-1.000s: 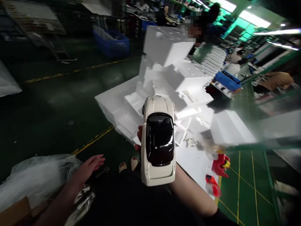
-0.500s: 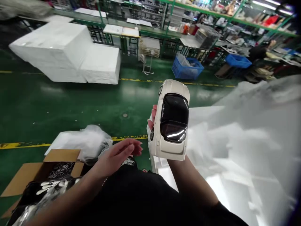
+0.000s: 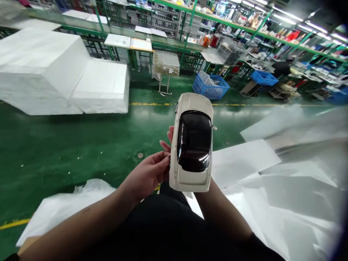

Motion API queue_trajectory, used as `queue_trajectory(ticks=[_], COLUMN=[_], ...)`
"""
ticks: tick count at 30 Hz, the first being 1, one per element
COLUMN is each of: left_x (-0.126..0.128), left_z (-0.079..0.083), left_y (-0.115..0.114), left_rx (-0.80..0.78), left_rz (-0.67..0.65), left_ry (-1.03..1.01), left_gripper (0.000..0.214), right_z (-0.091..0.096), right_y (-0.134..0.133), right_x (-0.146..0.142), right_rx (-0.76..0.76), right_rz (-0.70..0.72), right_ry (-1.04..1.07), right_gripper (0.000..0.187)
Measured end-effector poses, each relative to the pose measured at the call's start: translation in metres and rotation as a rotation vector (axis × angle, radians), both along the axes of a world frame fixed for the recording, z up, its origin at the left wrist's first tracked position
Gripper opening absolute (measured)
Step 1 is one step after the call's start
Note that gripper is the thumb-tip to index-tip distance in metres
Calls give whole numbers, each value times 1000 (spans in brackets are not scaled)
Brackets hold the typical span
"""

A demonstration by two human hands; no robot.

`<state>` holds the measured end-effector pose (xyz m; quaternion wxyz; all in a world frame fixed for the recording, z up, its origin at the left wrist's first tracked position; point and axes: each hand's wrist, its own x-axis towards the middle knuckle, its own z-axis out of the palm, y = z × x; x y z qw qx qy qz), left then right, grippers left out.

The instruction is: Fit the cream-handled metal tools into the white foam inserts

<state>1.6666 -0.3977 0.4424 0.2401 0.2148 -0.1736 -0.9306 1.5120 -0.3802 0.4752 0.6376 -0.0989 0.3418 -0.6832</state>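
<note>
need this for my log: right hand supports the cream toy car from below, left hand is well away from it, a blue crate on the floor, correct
Not quite: the head view shows the left hand up at the side of the toy car. The right hand supporting it and the blue crate stand.

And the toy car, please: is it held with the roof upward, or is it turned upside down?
Roof upward: the toy car shows its dark glossy top to the head camera, and none of its underside is visible.
</note>
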Motion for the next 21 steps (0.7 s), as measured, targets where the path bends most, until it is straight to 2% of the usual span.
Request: queue_trajectory(ticks=[5,7,9,14,17,21], left_x=[-64,-100,-143,-267,-348,-467], left_z=[-29,-36,-36,-20,-16,-27], left_y=[-126,-183,-242,-377,-441,-517], left_rx=[5,-33,-70,-128,-140,-186], left_rz=[-78,-93,-90,-116,-220,-397], left_ry=[-3,-46,-85,-119,-67,-14], left_gripper=[26,27,26,30,34,28], right_z=[-22,-34,-41,-36,-32,-38], right_y=[-120,-172,-225,-340,-387,-434], right_x=[-68,-105,-146,-261,-336,-444], right_rx=[-127,-167,-195,-271,-285,-247], right_rz=[85,83,78,13,-78,-209], right_ry=[-105,-160,-224,-312,-275,-178], right_gripper=[68,68,68,71,76,77])
